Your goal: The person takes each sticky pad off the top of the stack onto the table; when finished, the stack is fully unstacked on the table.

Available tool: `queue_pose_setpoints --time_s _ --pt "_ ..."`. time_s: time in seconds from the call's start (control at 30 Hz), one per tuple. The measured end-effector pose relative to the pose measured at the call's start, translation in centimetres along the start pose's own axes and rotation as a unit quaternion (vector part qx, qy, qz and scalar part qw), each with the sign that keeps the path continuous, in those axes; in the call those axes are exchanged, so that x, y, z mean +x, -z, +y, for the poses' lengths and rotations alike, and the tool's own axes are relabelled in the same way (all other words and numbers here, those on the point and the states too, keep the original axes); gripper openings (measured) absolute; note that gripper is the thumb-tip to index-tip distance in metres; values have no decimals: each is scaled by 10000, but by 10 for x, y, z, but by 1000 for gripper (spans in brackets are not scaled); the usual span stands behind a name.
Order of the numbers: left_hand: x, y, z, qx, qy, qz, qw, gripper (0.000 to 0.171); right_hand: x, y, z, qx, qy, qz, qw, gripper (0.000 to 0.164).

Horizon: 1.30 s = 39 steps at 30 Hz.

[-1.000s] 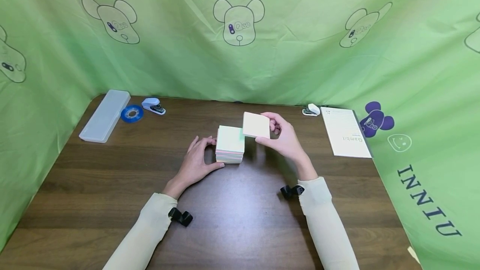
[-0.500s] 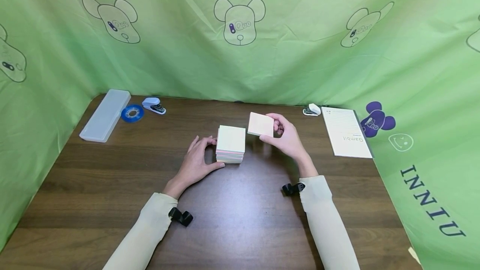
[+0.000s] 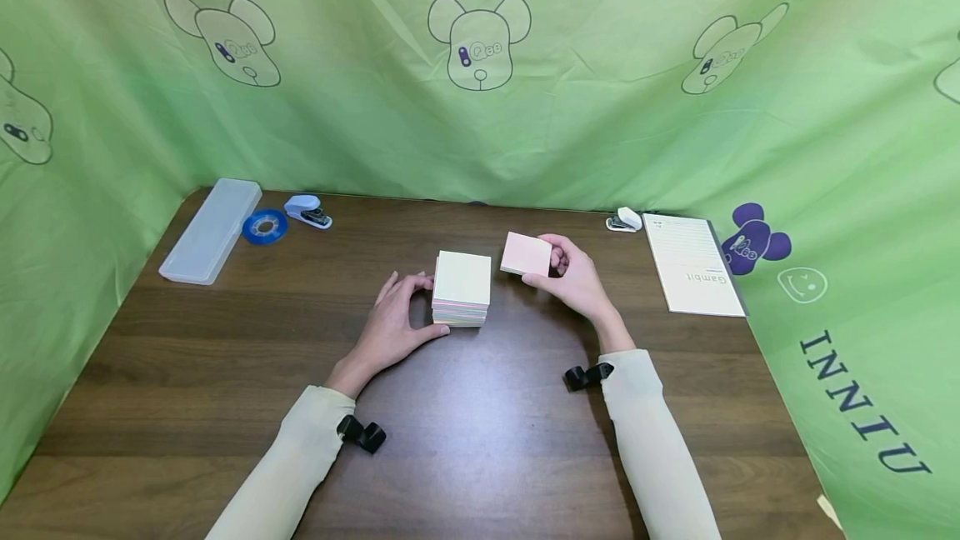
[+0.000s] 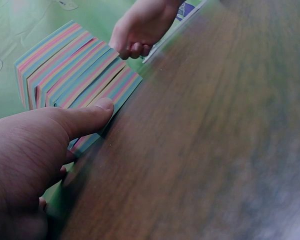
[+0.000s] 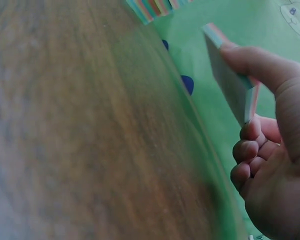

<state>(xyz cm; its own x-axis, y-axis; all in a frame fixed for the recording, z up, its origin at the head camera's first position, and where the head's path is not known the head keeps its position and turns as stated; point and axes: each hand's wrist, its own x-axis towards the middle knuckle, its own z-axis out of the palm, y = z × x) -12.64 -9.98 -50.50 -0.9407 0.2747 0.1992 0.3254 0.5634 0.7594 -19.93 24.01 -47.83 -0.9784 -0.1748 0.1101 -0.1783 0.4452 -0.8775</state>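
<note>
A stack of sticky note pads [image 3: 461, 279], cream on top with striped coloured edges, stands mid-table in the head view. My left hand [image 3: 386, 327] holds it at its left side, thumb on the near face; the left wrist view shows that thumb against the striped layers [image 4: 85, 65]. To the right of the stack, my right hand [image 3: 576, 280] pinches a thin pink-topped sticky note pad [image 3: 525, 254] between thumb and fingers. In the right wrist view this pad [image 5: 227, 77] is tilted, its underside greyish and its edge pink and green.
At the back left lie a translucent pencil case [image 3: 210, 232], a blue tape roll [image 3: 252, 234] and a light-blue stapler [image 3: 303, 208]. A white stapler [image 3: 626, 221] and a notepad [image 3: 693, 265] are at the back right. A green printed curtain [image 3: 480, 140] hangs behind the table.
My right hand has moved the small pad rightward and slightly lower, away from the stack's upper right corner. My left hand and the stack have stayed in place.
</note>
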Motion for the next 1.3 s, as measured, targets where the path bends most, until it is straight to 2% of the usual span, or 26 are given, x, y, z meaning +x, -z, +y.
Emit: queue_pose_setpoints --time_s 0.4,0.6,0.77,1.07,1.3 --pt "1 2 1 36 41 -21 10000 73 8 -3 12 -628 89 -141 9979 71" --pt "2 3 1 38 74 -52 10000 74 16 -6 19 -1400 283 -241 9895 77" --pt "2 3 1 40 97 -56 9999 74 16 -6 13 -1795 143 -386 9829 83" --pt "2 2 1 68 84 -48 9999 73 16 -6 5 -2010 -126 -452 9785 91" --pt "1 2 2 27 104 -61 9999 73 17 -8 4 -1736 43 -168 9847 91"
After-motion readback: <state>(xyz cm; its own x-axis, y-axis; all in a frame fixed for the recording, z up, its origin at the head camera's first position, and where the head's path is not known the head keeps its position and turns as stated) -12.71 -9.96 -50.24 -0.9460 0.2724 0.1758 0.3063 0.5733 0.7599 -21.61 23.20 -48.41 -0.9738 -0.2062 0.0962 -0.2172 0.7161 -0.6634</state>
